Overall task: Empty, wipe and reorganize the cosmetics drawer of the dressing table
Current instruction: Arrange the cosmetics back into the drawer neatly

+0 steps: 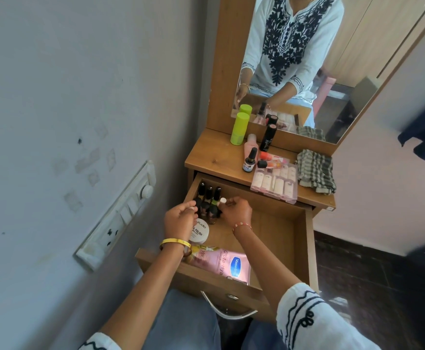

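In the far left corner of the open drawer (304,238), a small white-capped bottle (222,200) is pinched by the right hand (236,210). The nail polish bottles (209,198) are touched by the curled left hand (180,218); whether one is gripped cannot be told. The close-packed bottles could be knocked over by a bump.

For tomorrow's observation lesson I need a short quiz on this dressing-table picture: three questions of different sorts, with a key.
1. True or false: the checked cloth lies inside the open drawer.
2. Multiple choice: where does the lime-green bottle stand? A) in the drawer B) on the tabletop by the mirror C) on the floor
3. Short answer: what does the right hand hold between its fingers, beside the dark nail polish bottles?

Key
1. False; it lies on the tabletop, at the right.
2. B
3. A small white-capped item; what it is cannot be told. The left hand hovers over the round Zudio tub.
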{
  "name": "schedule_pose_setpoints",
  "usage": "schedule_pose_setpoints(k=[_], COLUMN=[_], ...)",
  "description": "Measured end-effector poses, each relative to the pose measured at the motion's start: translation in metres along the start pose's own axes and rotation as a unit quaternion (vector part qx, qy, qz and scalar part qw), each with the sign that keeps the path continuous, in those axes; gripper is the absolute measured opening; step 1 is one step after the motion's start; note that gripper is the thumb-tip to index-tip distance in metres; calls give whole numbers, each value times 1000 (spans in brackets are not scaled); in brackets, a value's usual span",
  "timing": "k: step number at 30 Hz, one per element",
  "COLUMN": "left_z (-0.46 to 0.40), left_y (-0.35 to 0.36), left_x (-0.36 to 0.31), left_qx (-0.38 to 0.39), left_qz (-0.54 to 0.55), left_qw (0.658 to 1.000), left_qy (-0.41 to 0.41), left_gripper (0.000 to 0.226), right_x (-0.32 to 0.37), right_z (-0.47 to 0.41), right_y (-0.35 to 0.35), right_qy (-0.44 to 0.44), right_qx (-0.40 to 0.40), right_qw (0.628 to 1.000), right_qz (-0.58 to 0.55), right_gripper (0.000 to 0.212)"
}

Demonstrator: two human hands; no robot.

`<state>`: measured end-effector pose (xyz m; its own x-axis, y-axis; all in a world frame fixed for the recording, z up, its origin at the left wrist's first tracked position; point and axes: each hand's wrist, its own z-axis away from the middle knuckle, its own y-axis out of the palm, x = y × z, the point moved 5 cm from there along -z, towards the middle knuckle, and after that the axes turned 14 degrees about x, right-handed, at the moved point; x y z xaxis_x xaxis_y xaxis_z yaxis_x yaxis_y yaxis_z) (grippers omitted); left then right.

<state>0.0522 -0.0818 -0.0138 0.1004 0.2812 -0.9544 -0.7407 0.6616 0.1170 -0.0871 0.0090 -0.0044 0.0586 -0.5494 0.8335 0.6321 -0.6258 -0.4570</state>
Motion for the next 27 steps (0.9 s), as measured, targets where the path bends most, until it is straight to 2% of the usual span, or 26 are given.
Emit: schedule_pose_setpoints(k=[6, 9, 11, 15, 17, 21, 27], left_z=[-2, -1, 1, 7, 11, 16, 11], left_y=[5, 6, 7, 15, 20, 39, 86], left_x=[6, 3, 0, -10, -15, -22, -33], left_qx=[37, 48, 50, 56, 64, 74, 113], left_qz=[-35, -52, -67, -128, -154, -133, -78], left_qw=[998, 997, 996, 990, 985, 987, 990], left_qy=[-36, -24, -10, 33, 50, 49, 24], left_gripper=[26, 25, 24, 23, 23, 23, 25], right_x=[2, 5, 7, 2, -6, -21, -21], right_z=[5, 10, 15, 27, 34, 47, 48], right_y=[2, -1, -7, -28, -44, -75, -106], right_qy=[28, 20, 12, 4, 12, 40, 53], right_qx=[36, 27, 11, -11, -27, -76, -118], right_qw=[997, 998, 998, 993, 984, 944, 916], right_qz=[-63, -56, -57, -117, -173, -319, -380], right_gripper=[17, 10, 13, 11, 8, 20, 32])
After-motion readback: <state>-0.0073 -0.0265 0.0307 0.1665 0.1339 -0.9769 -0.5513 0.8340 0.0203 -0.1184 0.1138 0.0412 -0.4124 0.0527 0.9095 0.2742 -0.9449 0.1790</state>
